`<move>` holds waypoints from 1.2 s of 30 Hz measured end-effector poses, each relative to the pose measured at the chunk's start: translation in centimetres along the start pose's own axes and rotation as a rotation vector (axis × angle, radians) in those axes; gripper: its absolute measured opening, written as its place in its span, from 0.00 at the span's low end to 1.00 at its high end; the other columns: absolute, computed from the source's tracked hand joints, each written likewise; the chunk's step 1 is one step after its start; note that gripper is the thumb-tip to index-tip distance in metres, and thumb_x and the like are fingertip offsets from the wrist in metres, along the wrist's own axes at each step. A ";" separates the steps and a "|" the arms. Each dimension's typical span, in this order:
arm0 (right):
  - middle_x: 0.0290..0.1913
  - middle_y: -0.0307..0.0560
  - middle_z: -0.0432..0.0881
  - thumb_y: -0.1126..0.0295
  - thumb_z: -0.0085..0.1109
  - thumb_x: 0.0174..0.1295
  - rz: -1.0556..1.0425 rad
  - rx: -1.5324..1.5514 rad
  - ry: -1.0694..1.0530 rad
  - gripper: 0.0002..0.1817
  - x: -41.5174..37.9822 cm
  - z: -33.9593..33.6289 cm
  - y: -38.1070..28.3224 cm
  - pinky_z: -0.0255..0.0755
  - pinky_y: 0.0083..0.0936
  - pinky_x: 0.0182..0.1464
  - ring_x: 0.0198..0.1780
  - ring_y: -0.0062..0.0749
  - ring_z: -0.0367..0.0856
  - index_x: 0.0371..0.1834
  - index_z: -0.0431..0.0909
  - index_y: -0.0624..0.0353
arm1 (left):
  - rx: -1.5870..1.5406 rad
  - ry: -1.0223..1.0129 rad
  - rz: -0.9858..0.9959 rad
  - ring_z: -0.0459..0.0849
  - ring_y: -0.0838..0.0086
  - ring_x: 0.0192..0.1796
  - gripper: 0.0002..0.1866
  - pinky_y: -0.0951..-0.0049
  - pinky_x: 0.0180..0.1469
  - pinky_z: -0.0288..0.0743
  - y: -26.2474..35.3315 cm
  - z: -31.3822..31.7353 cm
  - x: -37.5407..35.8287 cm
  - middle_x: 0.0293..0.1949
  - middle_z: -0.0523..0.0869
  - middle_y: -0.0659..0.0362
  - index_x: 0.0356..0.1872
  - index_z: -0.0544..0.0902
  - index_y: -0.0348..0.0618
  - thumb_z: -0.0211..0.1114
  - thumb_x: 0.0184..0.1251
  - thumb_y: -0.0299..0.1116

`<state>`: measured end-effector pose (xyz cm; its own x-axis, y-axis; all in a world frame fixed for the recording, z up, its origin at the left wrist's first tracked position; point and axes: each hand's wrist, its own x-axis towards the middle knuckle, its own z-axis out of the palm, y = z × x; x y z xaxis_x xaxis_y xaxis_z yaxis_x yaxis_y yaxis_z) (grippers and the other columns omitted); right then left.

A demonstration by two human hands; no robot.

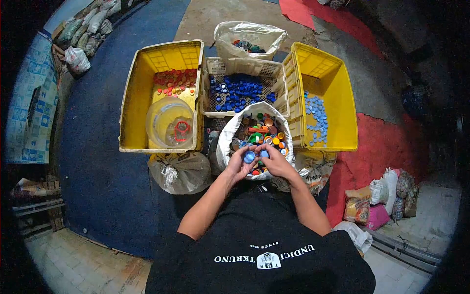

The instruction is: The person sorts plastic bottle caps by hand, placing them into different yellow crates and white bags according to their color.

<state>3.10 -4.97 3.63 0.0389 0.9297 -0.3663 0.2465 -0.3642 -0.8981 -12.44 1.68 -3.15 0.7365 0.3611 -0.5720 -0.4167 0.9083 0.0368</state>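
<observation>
Both of my hands are over an open white sack full of mixed coloured bottle caps. My left hand holds a light blue cap in its curled fingers. Close beside it, my right hand is closed on another light blue cap. Dark blue caps lie in the white crate beyond the sack. Light blue caps are in the right yellow crate. Red caps lie in the left yellow crate.
A clear round container stands inside the left yellow crate. Behind the white crate is another white sack. A tied sack sits below the left crate. Filled bags lie at the right, others at the upper left.
</observation>
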 end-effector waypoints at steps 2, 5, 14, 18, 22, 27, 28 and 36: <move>0.48 0.46 0.77 0.76 0.55 0.63 -0.138 -0.018 0.022 0.17 -0.3 -0.1 -0.3 0.72 0.25 0.51 0.47 0.29 0.77 0.55 0.74 0.61 | 0.034 -0.030 0.000 0.86 0.65 0.46 0.16 0.67 0.49 0.85 0.3 -1.0 0.1 0.44 0.84 0.51 0.49 0.78 0.35 0.50 0.76 0.38; 0.51 0.45 0.79 0.71 0.60 0.65 -0.100 -0.273 0.072 0.18 -0.5 -0.6 -0.7 0.73 0.25 0.51 0.50 0.25 0.77 0.58 0.74 0.61 | 0.089 0.003 0.046 0.85 0.68 0.39 0.16 0.71 0.43 0.84 0.4 -0.5 -0.5 0.42 0.84 0.53 0.50 0.78 0.37 0.52 0.75 0.39; 0.43 0.41 0.83 0.70 0.65 0.62 -0.057 -0.092 0.184 0.23 -1.2 -0.7 -1.3 0.75 0.20 0.44 0.40 0.19 0.80 0.60 0.75 0.62 | 0.996 0.077 0.508 0.80 0.83 0.33 0.17 0.82 0.35 0.74 -0.3 2.0 -2.7 0.35 0.86 0.62 0.48 0.84 0.36 0.68 0.66 0.39; 0.45 0.41 0.83 0.71 0.63 0.63 -0.053 -0.159 0.152 0.24 -2.0 -0.2 -1.6 0.75 0.20 0.45 0.42 0.19 0.80 0.63 0.74 0.62 | 1.049 0.118 0.514 0.82 0.82 0.37 0.16 0.81 0.39 0.76 -0.4 3.0 -3.3 0.38 0.86 0.60 0.46 0.86 0.36 0.69 0.65 0.39; 0.47 0.40 0.82 0.70 0.61 0.66 -0.041 0.129 0.082 0.24 -2.2 -0.6 -1.2 0.75 0.20 0.48 0.44 0.19 0.79 0.66 0.71 0.62 | 1.001 0.096 0.601 0.81 0.82 0.38 0.16 0.80 0.43 0.75 -0.7 2.3 -2.9 0.37 0.87 0.61 0.46 0.86 0.38 0.70 0.65 0.39; 0.45 0.42 0.84 0.69 0.64 0.64 -0.079 0.087 0.062 0.24 -2.7 -1.2 -1.5 0.75 0.21 0.49 0.45 0.21 0.81 0.62 0.74 0.63 | 1.091 0.074 0.657 0.81 0.80 0.37 0.14 0.77 0.40 0.75 -1.1 3.0 -4.1 0.34 0.86 0.60 0.41 0.87 0.37 0.71 0.62 0.38; 0.45 0.42 0.84 0.69 0.64 0.64 -0.080 0.087 0.063 0.24 -2.9 -1.3 -1.6 0.75 0.21 0.49 0.45 0.21 0.81 0.62 0.74 0.63 | 1.091 0.072 0.658 0.81 0.80 0.37 0.14 0.77 0.40 0.75 -1.0 3.1 -4.3 0.34 0.86 0.60 0.41 0.87 0.37 0.71 0.62 0.38; 0.44 0.45 0.86 0.69 0.66 0.63 -0.185 0.058 -0.005 0.18 -3.4 -2.1 -3.2 0.78 0.22 0.48 0.43 0.23 0.84 0.54 0.80 0.65 | 1.587 -0.134 1.038 0.81 0.73 0.30 0.12 0.73 0.34 0.74 1.2 4.2 -5.7 0.29 0.84 0.56 0.42 0.89 0.41 0.73 0.58 0.32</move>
<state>4.25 -6.83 8.29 -0.0068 0.9808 -0.1950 0.1928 -0.1901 -0.9626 -14.92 1.57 3.59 0.6154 0.7560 0.2231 0.0882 -0.3473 0.9336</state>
